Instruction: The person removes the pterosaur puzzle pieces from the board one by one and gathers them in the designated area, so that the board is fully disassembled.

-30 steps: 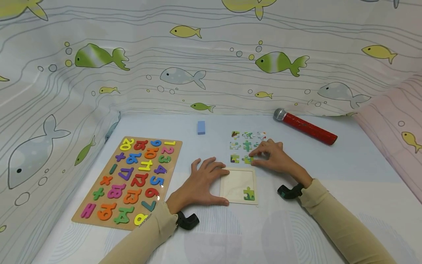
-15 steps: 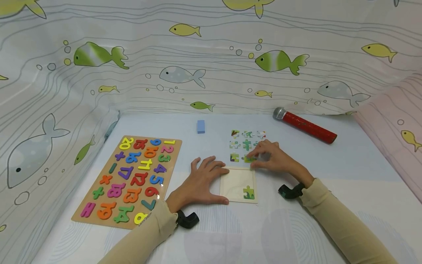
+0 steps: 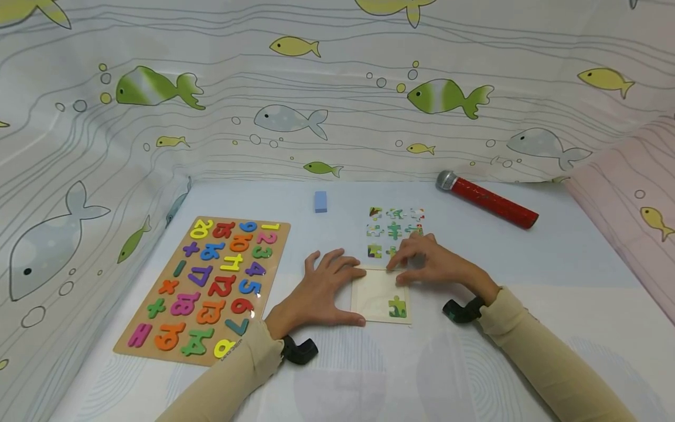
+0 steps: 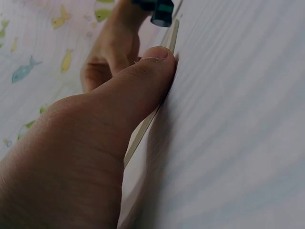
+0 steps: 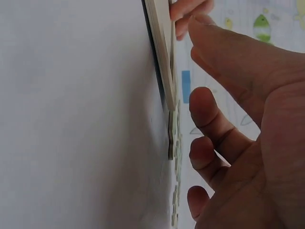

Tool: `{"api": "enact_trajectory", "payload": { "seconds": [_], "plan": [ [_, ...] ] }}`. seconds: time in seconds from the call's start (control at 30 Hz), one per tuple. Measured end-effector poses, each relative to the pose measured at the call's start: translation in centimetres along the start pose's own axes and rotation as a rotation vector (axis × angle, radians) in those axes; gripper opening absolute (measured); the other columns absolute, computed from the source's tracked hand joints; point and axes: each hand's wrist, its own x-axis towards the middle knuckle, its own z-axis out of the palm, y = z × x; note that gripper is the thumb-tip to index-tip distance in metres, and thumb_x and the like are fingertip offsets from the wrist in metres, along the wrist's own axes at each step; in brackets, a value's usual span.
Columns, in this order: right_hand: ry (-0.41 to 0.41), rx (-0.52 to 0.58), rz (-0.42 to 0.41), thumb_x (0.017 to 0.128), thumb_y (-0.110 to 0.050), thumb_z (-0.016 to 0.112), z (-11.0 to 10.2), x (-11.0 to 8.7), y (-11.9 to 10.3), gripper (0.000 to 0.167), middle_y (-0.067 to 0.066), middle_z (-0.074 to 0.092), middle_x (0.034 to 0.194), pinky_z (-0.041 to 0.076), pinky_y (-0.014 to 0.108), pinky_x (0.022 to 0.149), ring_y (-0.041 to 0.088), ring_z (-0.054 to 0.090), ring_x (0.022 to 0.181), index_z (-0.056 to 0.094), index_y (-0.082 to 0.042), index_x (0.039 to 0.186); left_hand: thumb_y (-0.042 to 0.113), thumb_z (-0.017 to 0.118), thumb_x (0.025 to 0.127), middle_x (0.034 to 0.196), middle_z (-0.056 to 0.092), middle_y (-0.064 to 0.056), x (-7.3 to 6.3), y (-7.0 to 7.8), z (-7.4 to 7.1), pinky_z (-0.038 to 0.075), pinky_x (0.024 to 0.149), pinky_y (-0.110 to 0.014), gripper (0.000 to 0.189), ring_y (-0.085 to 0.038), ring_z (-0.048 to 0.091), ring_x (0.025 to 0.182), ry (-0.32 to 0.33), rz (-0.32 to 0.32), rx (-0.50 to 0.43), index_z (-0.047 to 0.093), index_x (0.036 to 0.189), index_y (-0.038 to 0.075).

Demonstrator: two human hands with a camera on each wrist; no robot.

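My left hand (image 3: 324,293) lies spread at the left side of a square wooden puzzle tray (image 3: 369,296), its fingertips over the top left and its thumb on the lower edge. One green puzzle piece (image 3: 397,306) sits in the tray's lower right corner. My right hand (image 3: 429,262) hovers at the tray's upper right, bent fingers apart from the thumb. No piece shows between them in the right wrist view. Just beyond the tray a green puzzle piece (image 3: 391,251) lies partly hidden by those fingers. Several more puzzle pieces (image 3: 394,230) are laid out in rows behind it.
A wooden number board (image 3: 224,264) with colourful figures lies at the left, partly under the left sleeve. A small blue block (image 3: 320,202) is at the back. A red microphone (image 3: 493,202) lies at the back right, before a fish-printed cloth wall (image 3: 358,76).
My right hand has moved slightly down and left, from the nearest row of pieces to the tray's top edge. My left hand has stayed in place.
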Motion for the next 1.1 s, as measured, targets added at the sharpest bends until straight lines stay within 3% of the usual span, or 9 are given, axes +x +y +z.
{"api": "enact_trajectory", "payload": {
  "seconds": [0.47, 1.1],
  "plan": [
    [-0.190, -0.050, -0.039, 0.079, -0.035, 0.087, 0.5, -0.5, -2.5, 0.027, -0.012, 0.066, 0.093, 0.023, 0.039, 0.083, 0.008, 0.044, 0.095, 0.080, -0.035, 0.106, 0.082, 0.068, 0.070, 0.153, 0.047, 0.004, 0.2, 0.0, 0.0, 0.013, 0.115, -0.069, 0.093, -0.030, 0.028, 0.153, -0.003, 0.004, 0.006, 0.052, 0.147, 0.032],
    [-0.253, -0.099, -0.039, 0.075, -0.034, 0.090, 0.8, -0.5, -3.8, 0.028, -0.012, 0.063, 0.092, 0.021, 0.038, 0.082, 0.009, 0.040, 0.091, 0.081, -0.037, 0.101, 0.079, 0.071, 0.071, 0.153, 0.048, 0.004, 0.0, 0.0, 0.2, 0.014, 0.114, -0.069, 0.091, -0.031, 0.028, 0.153, 0.017, 0.012, -0.013, 0.053, 0.146, 0.031]
  ]
}}
